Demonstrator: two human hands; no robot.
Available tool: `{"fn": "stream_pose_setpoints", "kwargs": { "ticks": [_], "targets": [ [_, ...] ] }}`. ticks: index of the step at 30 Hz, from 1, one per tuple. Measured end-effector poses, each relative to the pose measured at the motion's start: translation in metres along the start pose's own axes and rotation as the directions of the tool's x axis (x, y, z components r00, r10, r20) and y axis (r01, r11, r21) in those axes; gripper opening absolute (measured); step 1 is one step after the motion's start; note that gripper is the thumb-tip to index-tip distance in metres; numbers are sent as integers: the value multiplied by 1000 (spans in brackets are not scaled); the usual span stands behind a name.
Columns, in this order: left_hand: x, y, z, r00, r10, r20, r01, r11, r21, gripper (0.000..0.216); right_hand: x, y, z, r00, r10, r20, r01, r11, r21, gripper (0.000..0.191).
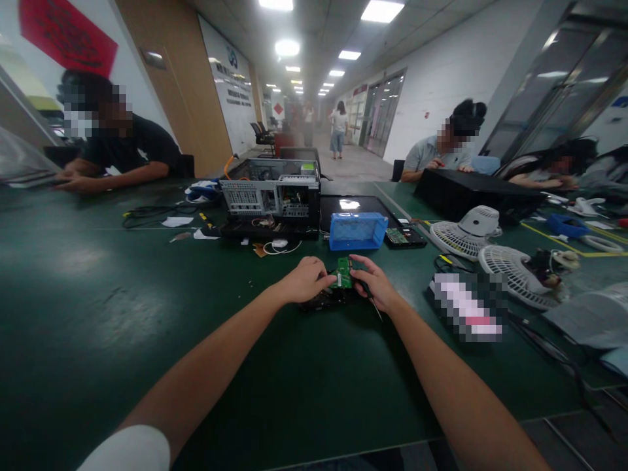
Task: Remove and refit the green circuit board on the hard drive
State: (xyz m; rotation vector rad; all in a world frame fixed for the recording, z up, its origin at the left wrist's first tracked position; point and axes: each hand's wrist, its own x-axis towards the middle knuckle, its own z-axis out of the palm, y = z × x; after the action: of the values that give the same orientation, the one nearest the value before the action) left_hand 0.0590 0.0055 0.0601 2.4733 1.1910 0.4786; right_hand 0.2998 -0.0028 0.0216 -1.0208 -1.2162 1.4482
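A small green circuit board is held up, tilted, between my two hands above the green table. My left hand pinches its left edge, thumb on the face. Closed around a screwdriver, my right hand also touches the board's right edge with its fingers. The screwdriver's thin shaft points down toward the table. Just under the board lies a dark, flat part, partly hidden by my left hand. A blue plastic bin stands right behind the board.
An opened computer case stands behind my left hand. Beyond the bin lies a dark panel, with another board to its right. White fan parts and cables are on the right. Co-workers sit across the table.
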Motion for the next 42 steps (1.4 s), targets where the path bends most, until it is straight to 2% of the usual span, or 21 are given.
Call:
{"fn": "stream_pose_setpoints", "kwargs": {
  "ticks": [6, 11, 20, 42],
  "targets": [
    [3, -4, 4, 999, -26, 47, 27, 999, -20, 44, -4, -4, -2, 998, 11, 56, -10, 1000, -15, 68],
    [2, -1, 1, 999, 17, 39, -16, 999, -31, 37, -6, -6, -2, 997, 34, 69, -30, 998, -46, 67],
    [2, -4, 6, 999, 35, 35, -35, 999, 3, 39, -8, -4, 1, 997, 20, 76, -9, 990, -144, 73],
    [-3, 2, 3, 988, 26, 152, -31, 999, 30, 34, -12, -4, 4, 996, 0, 93, 27, 958, -287, 76]
  ]
}}
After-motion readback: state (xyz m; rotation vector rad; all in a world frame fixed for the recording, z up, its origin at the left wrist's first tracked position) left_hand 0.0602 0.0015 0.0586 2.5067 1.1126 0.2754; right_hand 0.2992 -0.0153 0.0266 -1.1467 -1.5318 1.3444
